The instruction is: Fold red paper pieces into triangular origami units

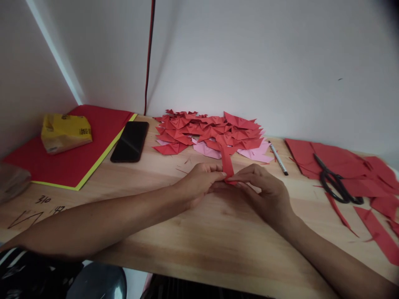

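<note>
A narrow red paper strip (227,164) stands up from the wooden table (174,232), pinched at its lower end between both hands. My left hand (199,182) grips it from the left with fingers pressed together. My right hand (264,192) grips it from the right, thumb and fingers closed on the paper. Just behind the strip lies a heap of folded red paper pieces (212,131) with a few pink paper pieces (255,153) at its front edge.
A black phone (130,141) lies left of the heap, beside a red sheet stack (71,158) bearing a yellow packet (65,132). A pen (278,158), black scissors (336,182) and red paper offcuts (370,199) lie to the right. White walls close the back and left.
</note>
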Demonstrator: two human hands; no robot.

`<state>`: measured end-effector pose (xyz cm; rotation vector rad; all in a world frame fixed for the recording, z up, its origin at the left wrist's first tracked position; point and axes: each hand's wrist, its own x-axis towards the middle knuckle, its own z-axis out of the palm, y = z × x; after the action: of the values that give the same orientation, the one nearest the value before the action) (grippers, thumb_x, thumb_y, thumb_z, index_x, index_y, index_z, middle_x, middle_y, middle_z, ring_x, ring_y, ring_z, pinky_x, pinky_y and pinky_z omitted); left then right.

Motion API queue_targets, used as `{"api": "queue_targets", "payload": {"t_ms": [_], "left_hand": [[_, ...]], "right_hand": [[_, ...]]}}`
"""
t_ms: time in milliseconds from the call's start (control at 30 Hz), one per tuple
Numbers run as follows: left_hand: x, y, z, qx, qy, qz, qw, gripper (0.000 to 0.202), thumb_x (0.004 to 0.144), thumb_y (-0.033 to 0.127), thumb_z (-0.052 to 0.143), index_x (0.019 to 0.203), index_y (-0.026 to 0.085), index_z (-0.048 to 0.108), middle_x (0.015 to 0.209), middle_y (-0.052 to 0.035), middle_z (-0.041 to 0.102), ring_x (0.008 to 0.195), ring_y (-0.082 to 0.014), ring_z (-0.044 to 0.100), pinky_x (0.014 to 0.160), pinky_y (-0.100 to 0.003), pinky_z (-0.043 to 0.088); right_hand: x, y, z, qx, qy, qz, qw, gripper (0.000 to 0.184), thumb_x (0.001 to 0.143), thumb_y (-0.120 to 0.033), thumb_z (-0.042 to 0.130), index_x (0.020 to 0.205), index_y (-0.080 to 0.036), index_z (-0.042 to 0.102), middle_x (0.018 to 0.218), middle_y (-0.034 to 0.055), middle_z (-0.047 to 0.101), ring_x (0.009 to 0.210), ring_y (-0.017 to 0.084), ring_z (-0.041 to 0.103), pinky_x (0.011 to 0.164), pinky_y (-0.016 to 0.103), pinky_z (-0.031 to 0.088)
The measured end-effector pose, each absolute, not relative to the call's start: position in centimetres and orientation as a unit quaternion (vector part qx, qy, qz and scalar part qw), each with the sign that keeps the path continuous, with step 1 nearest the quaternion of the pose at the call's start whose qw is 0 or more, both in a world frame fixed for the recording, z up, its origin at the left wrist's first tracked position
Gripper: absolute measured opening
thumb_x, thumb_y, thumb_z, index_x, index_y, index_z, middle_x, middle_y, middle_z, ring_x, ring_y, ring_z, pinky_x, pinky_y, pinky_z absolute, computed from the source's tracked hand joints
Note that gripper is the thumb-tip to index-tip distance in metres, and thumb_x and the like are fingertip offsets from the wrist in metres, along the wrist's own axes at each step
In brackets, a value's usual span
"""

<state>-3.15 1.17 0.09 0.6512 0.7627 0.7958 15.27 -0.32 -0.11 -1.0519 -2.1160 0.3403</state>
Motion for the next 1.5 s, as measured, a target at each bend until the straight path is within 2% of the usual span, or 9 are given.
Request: {"api": "queue_targets", "payload": {"t_ms": [100, 267, 500, 667, 867, 1333, 1500], "left_hand": [[-3.0, 0.8, -0.1, 0.324, 0.362, 0.374, 0.79, 0.006, 0.079, 0.008, 0.06, 0.079, 0.009, 0.066, 0.073, -0.0032, 0.068, 0.072, -0.0102, 0.065, 0.083, -0.027, 0.049], [-2.9, 0.4, -0.4, 0.36, 0.399, 0.379, 0.753, 0.011, 0.078, 0.01, 0.061, 0.086, 0.012, 0.067, 0.074, -0.0023, 0.067, 0.073, -0.0116, 0.063, 0.082, -0.029, 0.049], [-2.8, 0.5, 0.0, 0.426, 0.429, 0.356, 0.712, 0.016, 0.079, 0.006, 0.053, 0.084, 0.012, 0.067, 0.076, -0.0016, 0.067, 0.07, -0.0092, 0.06, 0.073, -0.023, 0.046], [-2.9, 0.5, -0.3, 0.506, 0.429, 0.34, 0.667, 0.016, 0.08, 0.011, 0.053, 0.088, 0.013, 0.067, 0.075, -0.0008, 0.065, 0.073, -0.0115, 0.06, 0.073, -0.025, 0.047], [-3.0, 0.2, -0.1, 0.547, 0.437, 0.323, 0.636, 0.013, 0.079, 0.013, 0.051, 0.082, 0.014, 0.064, 0.075, -0.0009, 0.064, 0.069, -0.0118, 0.058, 0.063, -0.022, 0.044], [-3.0, -0.1, -0.2, 0.569, 0.446, 0.324, 0.611, 0.014, 0.079, 0.018, 0.049, 0.079, 0.014, 0.063, 0.071, 0.001, 0.06, 0.062, -0.0087, 0.05, 0.057, -0.019, 0.037], [-2.9, -0.2, -0.4, 0.551, 0.444, 0.313, 0.633, 0.016, 0.081, 0.025, 0.054, 0.088, 0.014, 0.064, 0.071, 0.0002, 0.063, 0.059, -0.0081, 0.05, 0.054, -0.019, 0.035]], "right_hand": [[14.9, -0.4, 0.2, -0.441, -0.798, 0.197, 0.36, 0.009, 0.088, -0.025, 0.06, 0.083, -0.023, 0.068, 0.078, 0.0026, 0.065, 0.074, 0.017, 0.06, 0.066, 0.031, 0.048], [14.7, -0.4, 0.4, -0.46, -0.778, 0.256, 0.343, 0.019, 0.09, -0.029, 0.056, 0.074, -0.022, 0.063, 0.078, 0.003, 0.065, 0.073, 0.016, 0.06, 0.065, 0.029, 0.048], [14.5, -0.5, 0.6, -0.495, -0.765, 0.266, 0.314, 0.019, 0.09, -0.03, 0.055, 0.074, -0.021, 0.061, 0.072, 0.0011, 0.061, 0.062, 0.013, 0.054, 0.056, 0.025, 0.042], [14.4, -0.4, 0.6, -0.515, -0.756, 0.271, 0.301, 0.022, 0.088, -0.033, 0.056, 0.07, -0.021, 0.058, 0.064, -0.0013, 0.056, 0.054, 0.011, 0.046, 0.048, 0.024, 0.035], [14.3, -0.3, 0.8, -0.523, -0.748, 0.287, 0.291, 0.024, 0.087, -0.033, 0.056, 0.066, -0.02, 0.056, 0.061, -0.0025, 0.053, 0.051, 0.01, 0.041, 0.046, 0.024, 0.03], [14.2, -0.3, 0.8, -0.543, -0.736, 0.289, 0.282, 0.024, 0.085, -0.031, 0.053, 0.064, -0.02, 0.051, 0.06, -0.0029, 0.051, 0.052, 0.01, 0.04, 0.049, 0.024, 0.029], [14.2, -0.3, 0.6, -0.547, -0.731, 0.295, 0.282, 0.024, 0.086, -0.033, 0.053, 0.066, -0.02, 0.053, 0.061, -0.0023, 0.053, 0.055, 0.011, 0.042, 0.051, 0.024, 0.031]]}}
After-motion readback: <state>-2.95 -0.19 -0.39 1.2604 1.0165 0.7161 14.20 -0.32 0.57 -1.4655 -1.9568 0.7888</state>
